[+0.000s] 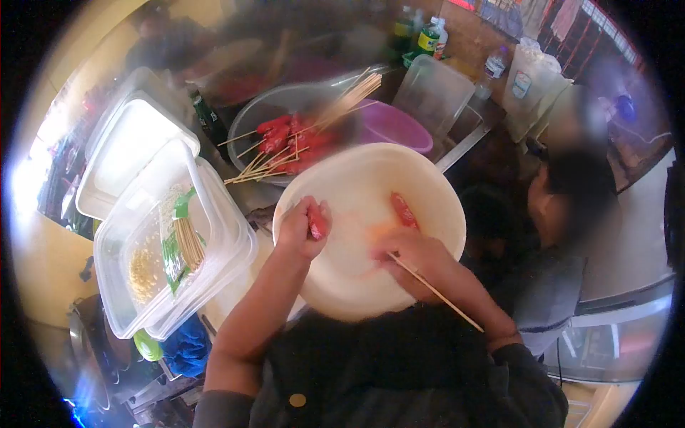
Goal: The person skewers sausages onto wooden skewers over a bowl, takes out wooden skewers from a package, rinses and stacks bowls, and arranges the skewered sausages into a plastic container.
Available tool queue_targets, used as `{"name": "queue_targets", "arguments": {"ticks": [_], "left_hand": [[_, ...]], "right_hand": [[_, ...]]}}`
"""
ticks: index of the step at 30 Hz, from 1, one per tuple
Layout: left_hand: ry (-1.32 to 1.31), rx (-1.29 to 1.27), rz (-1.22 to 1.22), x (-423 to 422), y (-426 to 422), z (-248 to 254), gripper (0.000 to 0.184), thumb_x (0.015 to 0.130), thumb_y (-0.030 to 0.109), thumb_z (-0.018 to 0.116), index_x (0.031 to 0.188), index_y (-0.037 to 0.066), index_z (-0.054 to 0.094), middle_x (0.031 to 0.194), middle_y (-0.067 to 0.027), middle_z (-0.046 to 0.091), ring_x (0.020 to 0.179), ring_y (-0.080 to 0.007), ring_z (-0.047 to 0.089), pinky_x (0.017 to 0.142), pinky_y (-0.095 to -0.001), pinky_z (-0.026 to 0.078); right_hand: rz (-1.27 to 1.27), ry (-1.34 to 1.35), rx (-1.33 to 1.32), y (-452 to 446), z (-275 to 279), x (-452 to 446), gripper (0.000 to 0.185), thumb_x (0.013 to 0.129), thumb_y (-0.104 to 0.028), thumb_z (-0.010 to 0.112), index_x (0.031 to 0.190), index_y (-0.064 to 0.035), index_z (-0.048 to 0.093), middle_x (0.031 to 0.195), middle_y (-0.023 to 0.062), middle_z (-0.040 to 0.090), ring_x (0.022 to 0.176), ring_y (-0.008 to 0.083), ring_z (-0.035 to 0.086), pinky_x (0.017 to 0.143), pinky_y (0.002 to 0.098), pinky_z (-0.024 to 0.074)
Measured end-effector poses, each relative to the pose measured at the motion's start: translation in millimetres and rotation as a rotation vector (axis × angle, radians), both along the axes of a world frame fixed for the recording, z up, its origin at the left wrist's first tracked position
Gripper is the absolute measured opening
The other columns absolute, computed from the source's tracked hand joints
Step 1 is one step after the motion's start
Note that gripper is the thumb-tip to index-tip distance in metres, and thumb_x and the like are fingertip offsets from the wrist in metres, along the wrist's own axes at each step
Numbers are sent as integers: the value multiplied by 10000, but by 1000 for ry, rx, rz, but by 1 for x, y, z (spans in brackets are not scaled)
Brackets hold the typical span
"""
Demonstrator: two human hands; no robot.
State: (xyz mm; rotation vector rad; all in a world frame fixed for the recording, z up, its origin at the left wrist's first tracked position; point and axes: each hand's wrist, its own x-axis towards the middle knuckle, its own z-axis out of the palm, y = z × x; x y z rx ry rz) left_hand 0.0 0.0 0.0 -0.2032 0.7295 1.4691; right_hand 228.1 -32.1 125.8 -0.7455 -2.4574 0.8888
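My left hand (302, 230) is closed around a red sausage (317, 222) over the left side of a large cream basin (357, 296). In my right hand (414, 258), a thin bamboo skewer (444, 299) is held, its long end slanting down toward my wrist. Those right fingers are partly blurred, and the skewer's other end is hidden by them. Just beyond my right hand, another red sausage (404, 209) lies in the basin. Behind it, a grey basin (246, 114) holds skewered red sausages (282, 135) and a bundle of bare skewers (357, 96).
At left stands a clear plastic container (118, 267) with a green-and-clear skewer packet (182, 246) inside, its white lid (135, 157) behind it. A purple basin (399, 127) sits at the back beside a clear tub (435, 89). Another person (542, 200) is close at right.
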Motion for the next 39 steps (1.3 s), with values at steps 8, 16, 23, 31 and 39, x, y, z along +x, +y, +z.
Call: {"name": "queue_targets", "arguments": {"ticks": [8,16,23,31,39], "left_hand": [[-45,-66,-16,5,-1,9,317,904,123,435,599,48,391,674,-73,423,658,-187,487,559,-245,460],[-8,-32,-9,5,0,2,265,887,116,477,638,42,425,673,-63,434,699,-193,509,536,-269,464],[-6,-108,50,11,-1,13,269,919,147,441,673,40,430,629,-70,417,636,-204,510,532,-284,476],[48,-48,-62,8,-2,2,273,920,184,446,683,53,412,684,-73,455,609,-195,501,492,-288,466],[142,-81,-20,18,-3,5,218,925,209,433,740,93,430,682,-64,457,606,-178,498,481,-296,456]], "right_hand": [[-245,-53,-61,-14,14,27,141,840,-110,504,870,-29,615,814,146,599,766,240,599,700,331,462],[-196,-530,-340,-38,10,12,409,895,-166,404,1292,-72,391,915,262,586,819,433,564,744,474,439],[-88,-521,-201,-45,-1,13,526,830,-119,427,1345,-83,326,773,246,592,712,410,581,711,470,459],[-103,-583,-62,-51,-3,13,606,784,-127,477,1365,-121,304,607,168,578,527,358,575,525,469,467],[-62,-606,-45,-52,0,14,594,772,-129,485,1345,-100,333,607,175,576,549,361,583,541,475,470]]}}
